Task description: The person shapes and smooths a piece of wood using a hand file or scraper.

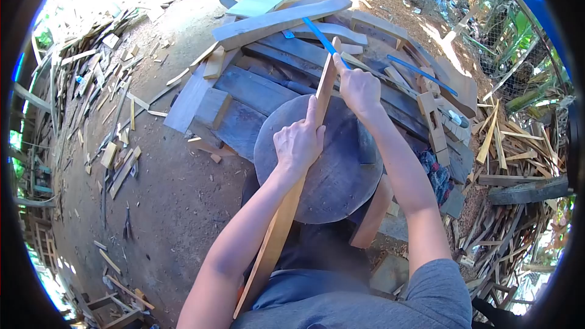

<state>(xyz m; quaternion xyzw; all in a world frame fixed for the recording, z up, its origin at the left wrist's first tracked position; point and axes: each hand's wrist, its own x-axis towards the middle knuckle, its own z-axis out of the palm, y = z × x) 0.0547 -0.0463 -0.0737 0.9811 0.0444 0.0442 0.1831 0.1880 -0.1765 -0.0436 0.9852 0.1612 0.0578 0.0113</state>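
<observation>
A long, narrow wooden plank [286,213] runs from beside my body up across a round grey board [274,146]. My left hand [298,143] is closed round the plank's middle, its index finger stretched along the wood. Near the plank's far end, my right hand [359,89] grips a long, thin blue tool [317,31], whose exact kind I cannot make out. That tool slants across the plank's tip, pointing away and to the left. A dark rectangular block [367,143] lies on the round board under my right forearm.
Stacked boards and beams [283,21] lie beyond the round board. Another thin blue strip [421,75] rests on the wood at right. A slotted wooden piece [432,125] and a patterned cloth [434,176] are nearby. Wood scraps [125,170] litter the dirt ground at left.
</observation>
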